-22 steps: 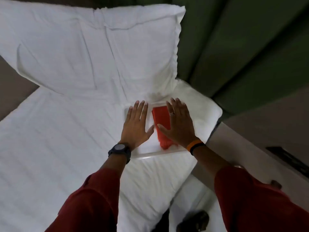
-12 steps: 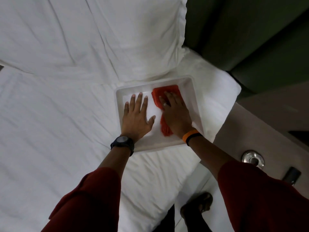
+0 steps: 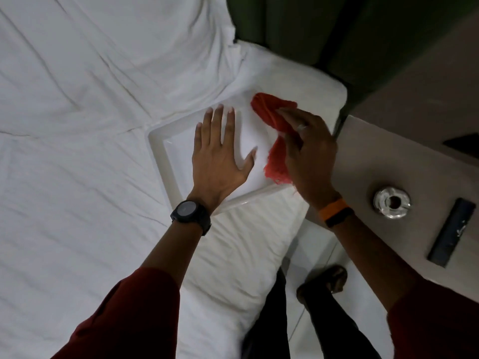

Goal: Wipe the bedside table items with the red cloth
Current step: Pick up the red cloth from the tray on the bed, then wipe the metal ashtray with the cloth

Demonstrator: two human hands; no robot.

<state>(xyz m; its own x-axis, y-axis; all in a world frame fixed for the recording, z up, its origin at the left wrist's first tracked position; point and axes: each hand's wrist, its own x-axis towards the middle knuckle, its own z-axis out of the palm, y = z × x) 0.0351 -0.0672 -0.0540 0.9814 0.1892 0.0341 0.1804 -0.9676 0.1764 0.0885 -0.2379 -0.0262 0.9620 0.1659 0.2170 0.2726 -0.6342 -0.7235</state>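
Observation:
A white rectangular tray (image 3: 159, 151) lies on the bed near its right edge. My left hand (image 3: 220, 161) rests flat inside it, fingers spread. The red cloth (image 3: 272, 115) is bunched over the tray's right side, and my right hand (image 3: 308, 154) grips it, with part of the cloth hanging below my fingers. On the beige bedside table (image 3: 388, 141) to the right stand a shiny metal ashtray (image 3: 392, 202) and a dark flat remote (image 3: 449, 235).
A white pillow (image 3: 116, 47) lies behind the tray on the white bed (image 3: 64, 203). Dark green wall panels rise at the upper right. My legs and a sandalled foot (image 3: 326, 281) stand in the gap between bed and table.
My right hand has gathered the flat red cloth into a bunch and lifted it toward the tray's right side. The view has tilted down, bringing the bedside table further into sight.

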